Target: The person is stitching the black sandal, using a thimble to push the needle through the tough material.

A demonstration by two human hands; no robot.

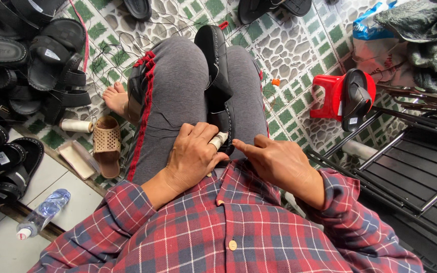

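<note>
Sitting with a black sandal wedged between the knees, sole edge up, toe pointing away. Left hand rests on the near end, its fingers curled together with a whitish wrap on one fingertip. Right hand sits just beside it, thumb and forefinger pinched at the sandal's edge; can't tell what's pinched. Pile of black sandals on the tiled floor to the left, thread spool nearby.

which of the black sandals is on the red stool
The lone black sandal at the right, standing on edge on the red plastic stool; the others are piled on the floor at left or held between the knees.
</note>
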